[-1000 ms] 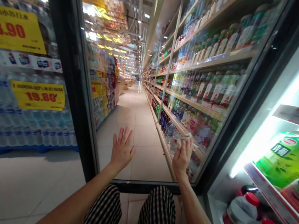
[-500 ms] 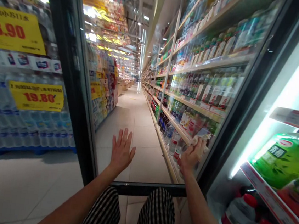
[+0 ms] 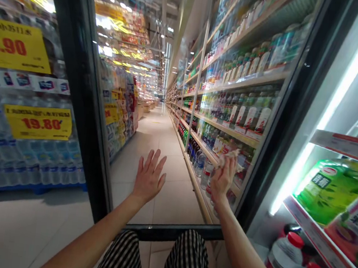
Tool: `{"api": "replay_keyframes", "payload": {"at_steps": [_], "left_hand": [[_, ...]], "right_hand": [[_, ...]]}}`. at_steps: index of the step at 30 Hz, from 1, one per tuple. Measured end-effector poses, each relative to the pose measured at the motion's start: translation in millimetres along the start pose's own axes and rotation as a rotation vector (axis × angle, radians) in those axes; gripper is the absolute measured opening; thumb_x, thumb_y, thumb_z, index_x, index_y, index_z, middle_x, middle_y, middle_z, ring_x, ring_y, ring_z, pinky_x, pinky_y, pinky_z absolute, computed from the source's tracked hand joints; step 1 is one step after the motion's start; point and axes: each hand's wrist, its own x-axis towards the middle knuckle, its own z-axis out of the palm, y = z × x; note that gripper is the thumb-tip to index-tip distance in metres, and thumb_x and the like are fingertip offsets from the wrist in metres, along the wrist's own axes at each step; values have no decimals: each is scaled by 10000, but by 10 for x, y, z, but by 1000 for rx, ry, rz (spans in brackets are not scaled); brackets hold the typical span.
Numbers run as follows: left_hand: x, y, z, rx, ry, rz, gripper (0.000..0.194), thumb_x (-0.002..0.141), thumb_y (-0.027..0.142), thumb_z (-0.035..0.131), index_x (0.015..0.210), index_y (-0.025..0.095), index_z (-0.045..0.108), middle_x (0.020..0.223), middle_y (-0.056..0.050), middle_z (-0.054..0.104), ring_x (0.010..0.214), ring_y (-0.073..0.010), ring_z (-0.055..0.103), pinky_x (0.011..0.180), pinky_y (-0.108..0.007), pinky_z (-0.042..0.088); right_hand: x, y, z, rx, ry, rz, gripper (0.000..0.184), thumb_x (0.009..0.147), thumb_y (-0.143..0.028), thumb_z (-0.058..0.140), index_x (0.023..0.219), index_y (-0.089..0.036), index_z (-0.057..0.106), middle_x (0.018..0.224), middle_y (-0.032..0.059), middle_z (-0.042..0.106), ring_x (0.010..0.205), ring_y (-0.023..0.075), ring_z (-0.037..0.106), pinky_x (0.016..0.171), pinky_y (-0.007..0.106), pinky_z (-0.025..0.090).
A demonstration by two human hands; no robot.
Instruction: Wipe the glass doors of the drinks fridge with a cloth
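In front of me stands a glass door [image 3: 154,182] in a black frame [image 3: 78,85], open beside a lit cooler. My left hand [image 3: 150,174] has its fingers stretched and spread, palm towards the lower middle of the pane, with nothing in it. To the right, my right hand [image 3: 223,179] presses a crumpled pale cloth [image 3: 232,156] to the lower right of the glass. Part of the cloth is hidden behind the fingers. Bottle shelves and an aisle show in the pane.
At right, cooler shelves hold a green bottle pack [image 3: 323,187] and red-capped bottles [image 3: 293,244]. Stacked water packs [image 3: 23,156] stand at left beneath yellow price signs [image 3: 39,123]. My checked trouser knees [image 3: 187,258] are just below the door's bottom rail [image 3: 175,231].
My right hand and the cloth have moved slightly left and up on the glass. The left hand stays spread near the same spot. The view has shifted a little.
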Motion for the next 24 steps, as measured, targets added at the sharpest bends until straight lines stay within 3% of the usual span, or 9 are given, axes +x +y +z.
{"api": "replay_keyframes", "payload": {"at_steps": [2,4,8,10,14,16,21,22,24], "left_hand": [[133,18,-9,18,-36,-14,535,817,321,498,1318,161,397,1439,-127,287,1357,-277,182,1080,-499,170],[198,17,-1,36,-70,-17,547,815,325,498,1326,168,387,1442,-117,281,1355,-276,191,1079,-494,171],[179,10,32,59,-95,-9,572,806,338,507,1337,175,373,1447,-109,268,1356,-274,187,1084,-489,155],[159,19,46,67,-91,-21,585,802,344,510,1341,167,366,1450,-115,259,1359,-281,174,1084,-501,143],[157,30,58,69,-85,-35,583,803,341,504,1342,168,364,1447,-116,265,1360,-279,168,1085,-501,140],[160,28,55,59,-89,-31,576,806,336,501,1342,175,364,1448,-110,265,1360,-275,172,1086,-496,144],[149,35,61,37,-81,-25,567,820,329,479,1347,162,355,1448,-118,261,1359,-285,171,1082,-515,146],[145,37,68,36,-71,-25,567,823,324,472,1351,159,347,1449,-121,258,1360,-286,164,1080,-520,146],[140,38,81,35,-50,-21,565,829,311,458,1358,155,333,1452,-124,249,1364,-283,150,1079,-524,146]], "right_hand": [[-59,-127,33,52,-208,-257,490,842,-137,368,1326,-208,393,1379,92,415,1349,236,242,1060,508,302],[-46,-125,30,61,-287,-362,483,834,-131,391,1309,-217,417,1358,86,445,1344,228,258,1059,487,312],[229,128,-8,-22,78,31,478,847,-160,335,1321,-148,394,1376,147,402,1330,253,282,1042,545,301],[318,133,8,-31,170,128,485,849,-163,313,1329,-137,377,1389,154,380,1331,253,278,1048,557,282],[242,-89,48,58,-199,-294,475,840,-149,368,1311,-192,410,1371,98,426,1349,221,244,1073,486,290],[240,-86,26,75,-302,-400,463,839,-154,390,1296,-214,432,1359,79,446,1344,213,258,1071,467,302],[455,106,4,-28,156,123,485,849,-170,322,1330,-129,381,1392,149,379,1326,252,290,1060,542,270],[456,70,23,-26,171,130,487,847,-164,321,1328,-124,383,1393,153,376,1328,253,284,1059,543,271],[391,-69,62,18,16,-65,480,838,-149,349,1314,-150,410,1392,129,388,1339,238,263,1065,516,280]]}}
